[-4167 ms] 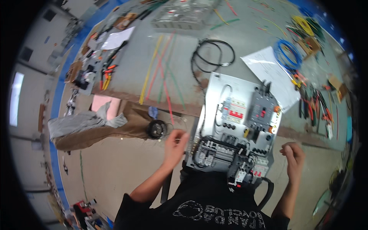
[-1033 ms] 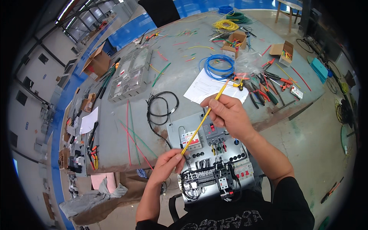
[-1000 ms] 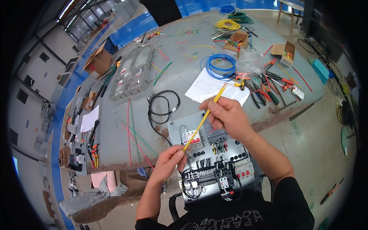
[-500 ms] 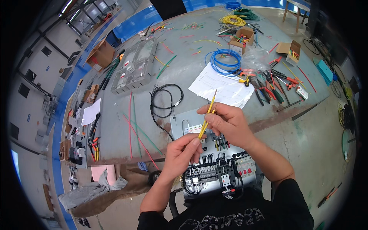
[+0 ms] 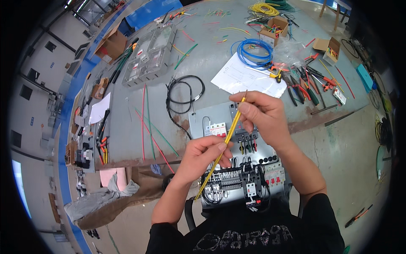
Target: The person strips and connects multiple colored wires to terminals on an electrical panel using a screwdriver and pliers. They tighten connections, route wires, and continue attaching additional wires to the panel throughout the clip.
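Between my two hands runs a long, thin yellow tube (image 5: 234,123), slanting from upper right to lower left, with a dark thin tip at its upper end. My left hand (image 5: 203,157) pinches it near the middle between thumb and fingers. Higher up, my right hand (image 5: 265,116) grips it close to the tip. The tube's lower part hangs free past my left hand. Below both hands is a metal mounting plate (image 5: 198,123) bearing circuit breakers (image 5: 218,129), a row of terminal blocks (image 5: 230,180) and a black contactor (image 5: 250,180) with black wiring.
A grey table (image 5: 169,127) spreads ahead, with a black cable coil (image 5: 186,93), blue wire coil (image 5: 253,53), paper sheets (image 5: 241,78) and hand tools (image 5: 306,86). Red and green tubes (image 5: 154,135) lie at left. Clear-lidded boxes (image 5: 148,57) and small cartons (image 5: 274,31) stand farther back.
My left hand has moved slightly down and left and my right hand up and right. More of the yellow tube shows, its lower end now reaching past my left hand.
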